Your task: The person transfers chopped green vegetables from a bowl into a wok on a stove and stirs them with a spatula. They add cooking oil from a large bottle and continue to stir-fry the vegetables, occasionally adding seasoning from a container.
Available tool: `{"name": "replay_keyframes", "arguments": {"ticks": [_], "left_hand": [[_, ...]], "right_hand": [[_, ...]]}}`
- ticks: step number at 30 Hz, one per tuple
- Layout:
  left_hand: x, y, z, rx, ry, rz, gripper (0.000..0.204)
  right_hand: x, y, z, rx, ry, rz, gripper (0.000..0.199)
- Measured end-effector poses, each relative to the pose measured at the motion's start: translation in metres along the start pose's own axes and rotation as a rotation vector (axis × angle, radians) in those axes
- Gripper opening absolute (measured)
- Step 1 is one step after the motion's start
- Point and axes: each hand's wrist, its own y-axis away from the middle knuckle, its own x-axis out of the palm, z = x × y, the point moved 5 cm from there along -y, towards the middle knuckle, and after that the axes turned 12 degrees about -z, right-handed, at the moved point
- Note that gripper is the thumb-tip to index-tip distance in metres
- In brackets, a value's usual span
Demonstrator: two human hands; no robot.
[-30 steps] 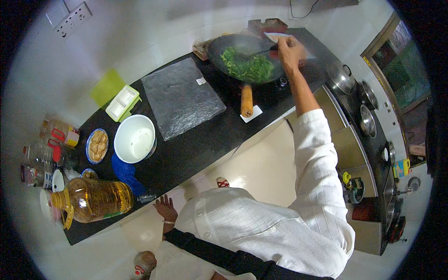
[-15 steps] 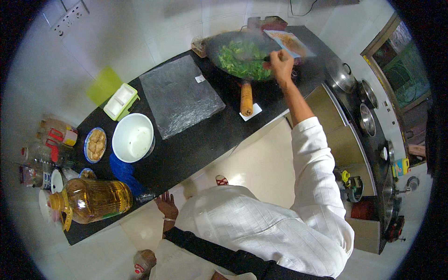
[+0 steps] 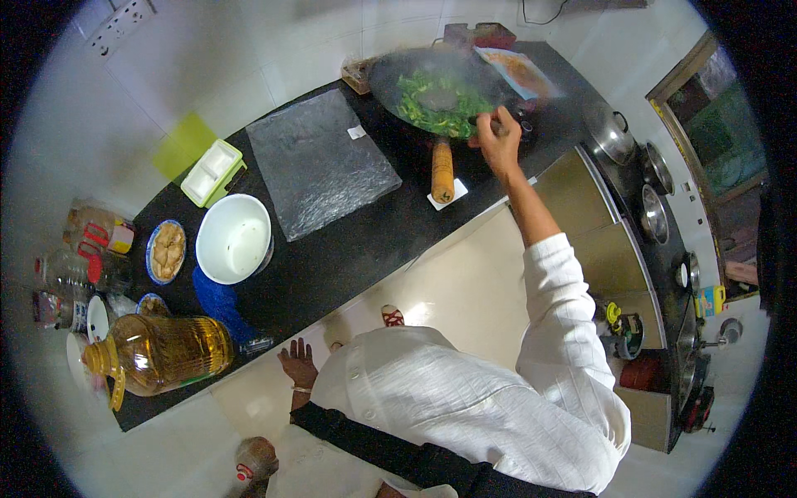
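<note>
We are mid-stir: our right hand (image 3: 499, 141) is closed round the handle of a stirring utensil at the near rim of the round black wok (image 3: 390, 79) of chopped green vegetables (image 3: 436, 104), which sits at the far right end of the long black surface (image 3: 349, 249); the wok's wooden handle (image 3: 442, 170) points back toward us over a small white square card (image 3: 441, 193). Our left hand (image 3: 297, 365) hangs low by the surface edge, fingers spread, holding nothing

Judging from this, the greens look spread but not finished; the next move calls for pushing the utensil through the pile while keeping the wrist above the hot rim, and the free hand could steady the wooden handle

Hard to make out: the utensil's working end is lost in steam and greens, so we cannot tell spatula from ladle. The burner under the wok is hidden. Also here, untouched: grey slate cutting board (image 3: 320, 162), white round bowl (image 3: 233, 239), clear plastic jug of golden oil (image 3: 162, 353); jars at the far left are too blurred to identify
</note>
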Motion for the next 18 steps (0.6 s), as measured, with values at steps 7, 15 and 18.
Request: {"name": "replay_keyframes", "arguments": {"ticks": [7, 15, 18], "left_hand": [[0.022, -0.001, -0.006, 0.096, -0.036, 0.117, 0.066], [0.018, 0.013, -0.001, 0.116, 0.048, 0.071, 0.056], [0.028, 0.032, -0.001, 0.143, 0.056, 0.022, 0.062]], "right_hand": [[0.004, -0.138, 0.089, 0.084, 0.233, 0.078, 0.029], [0.012, -0.215, 0.070, -0.107, 0.475, 0.187, 0.030], [0.006, -0.216, -0.006, 0.021, 0.317, 0.227, 0.030]]}}
